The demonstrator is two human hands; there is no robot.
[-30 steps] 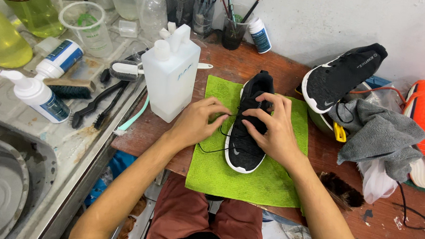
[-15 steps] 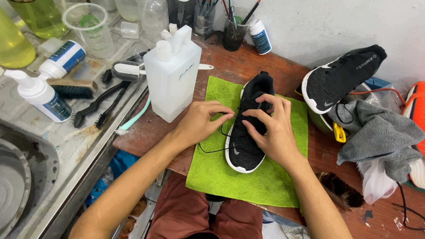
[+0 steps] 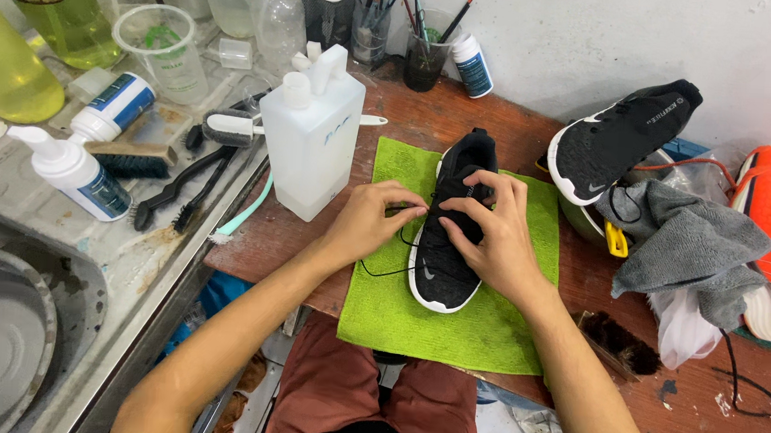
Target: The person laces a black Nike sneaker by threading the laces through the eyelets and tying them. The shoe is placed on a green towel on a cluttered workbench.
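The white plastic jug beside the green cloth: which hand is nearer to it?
Left. The left hand works the black shoe's lace just right of the white jug. The right hand rests on the shoe's far side, farther from the jug.

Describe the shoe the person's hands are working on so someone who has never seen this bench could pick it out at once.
On the brown wooden bench lies a bright green cloth, right of a white plastic jug. The black shoe lies on that cloth, sole down, with the left hand and right hand at its laces. The other black shoe rests tilted further right, off the cloth, untouched.
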